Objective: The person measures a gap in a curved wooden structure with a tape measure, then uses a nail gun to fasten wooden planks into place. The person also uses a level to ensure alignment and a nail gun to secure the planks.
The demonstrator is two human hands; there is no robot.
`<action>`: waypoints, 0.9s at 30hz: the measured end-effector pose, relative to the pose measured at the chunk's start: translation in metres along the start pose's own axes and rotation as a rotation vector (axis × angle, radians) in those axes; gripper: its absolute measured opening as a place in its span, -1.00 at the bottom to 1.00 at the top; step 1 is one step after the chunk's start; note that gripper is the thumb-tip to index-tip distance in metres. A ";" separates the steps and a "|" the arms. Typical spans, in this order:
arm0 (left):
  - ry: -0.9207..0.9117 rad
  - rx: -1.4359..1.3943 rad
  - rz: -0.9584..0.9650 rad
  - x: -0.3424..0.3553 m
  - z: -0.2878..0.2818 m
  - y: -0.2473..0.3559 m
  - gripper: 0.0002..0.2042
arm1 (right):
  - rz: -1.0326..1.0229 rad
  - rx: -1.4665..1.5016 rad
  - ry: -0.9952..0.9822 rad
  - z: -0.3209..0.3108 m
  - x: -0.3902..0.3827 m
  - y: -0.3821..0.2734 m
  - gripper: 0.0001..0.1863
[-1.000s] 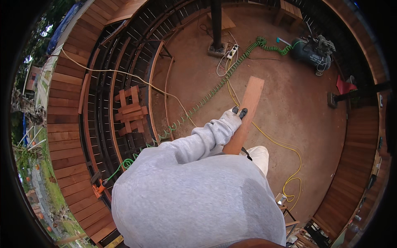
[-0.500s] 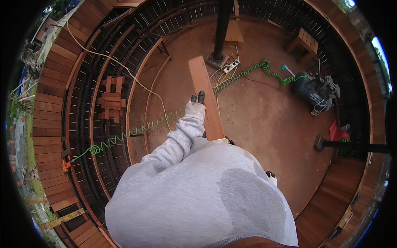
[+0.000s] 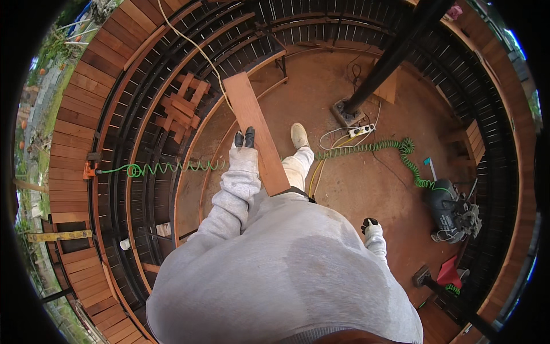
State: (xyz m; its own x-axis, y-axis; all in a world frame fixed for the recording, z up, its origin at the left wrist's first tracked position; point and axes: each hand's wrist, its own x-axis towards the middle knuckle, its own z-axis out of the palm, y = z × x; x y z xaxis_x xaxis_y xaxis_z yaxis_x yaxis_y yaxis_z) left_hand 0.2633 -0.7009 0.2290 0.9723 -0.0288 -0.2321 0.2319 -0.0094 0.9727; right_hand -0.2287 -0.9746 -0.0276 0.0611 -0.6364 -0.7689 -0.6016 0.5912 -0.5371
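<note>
The dark air compressor (image 3: 444, 207) has a closed tank, and its content cannot be seen. The wooden plank (image 3: 256, 126) is in the left hand (image 3: 246, 144), raised before the body; two dark fingertips (image 3: 250, 136) show slightly apart at its left edge, the others are hidden. The right hand (image 3: 370, 225) hangs over the reddish floor (image 3: 355, 183); whether its fingers are spread or pressed together, I cannot tell. A green coiled hose (image 3: 366, 147) and a white power strip (image 3: 361, 131) lie near the black post (image 3: 389, 57).
</note>
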 end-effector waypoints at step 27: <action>0.189 -0.060 0.020 0.542 0.317 0.175 -0.52 | -0.966 -0.055 0.341 0.292 0.259 -0.986 -0.67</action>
State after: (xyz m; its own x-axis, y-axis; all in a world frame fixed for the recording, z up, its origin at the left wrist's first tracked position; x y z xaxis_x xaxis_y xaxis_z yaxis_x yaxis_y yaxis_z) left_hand 0.8214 -1.0353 0.2723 0.9638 0.1601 -0.2134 0.2081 0.0493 0.9769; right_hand 0.6126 -1.5775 0.2018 0.3145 -0.9407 0.1272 -0.4517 -0.2662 -0.8515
